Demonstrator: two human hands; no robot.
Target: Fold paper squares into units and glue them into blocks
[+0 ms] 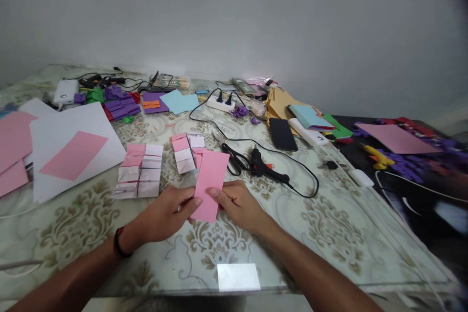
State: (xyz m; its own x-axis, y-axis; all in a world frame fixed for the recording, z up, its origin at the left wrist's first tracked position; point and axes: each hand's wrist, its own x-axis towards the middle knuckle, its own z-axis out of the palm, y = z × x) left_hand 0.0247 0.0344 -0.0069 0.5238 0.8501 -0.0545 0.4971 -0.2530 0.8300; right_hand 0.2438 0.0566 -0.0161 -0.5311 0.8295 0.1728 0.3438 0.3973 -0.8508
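A pink paper strip (212, 171) is held upright over the table, pinched between both hands. My left hand (170, 212) grips its lower left edge, thumb in front and fingers behind. From the other side my right hand (239, 202) presses its thumb on the strip's face, with the fingers behind it. Just beyond the strip lie small folded pink and white papers (183, 153), partly hidden by it. More folded pink and white pieces (141, 170) sit in rows to the left. Black-handled scissors (236, 158) rest beyond my right hand.
A black glue gun (266, 168) with its cord lies right of the scissors, near a dark phone (282, 134). White sheets (76, 122) with pink paper cover the left. Purple folded papers (122, 105) and a power strip (220, 103) stand farther back. A white paper piece (239, 277) lies at the front edge.
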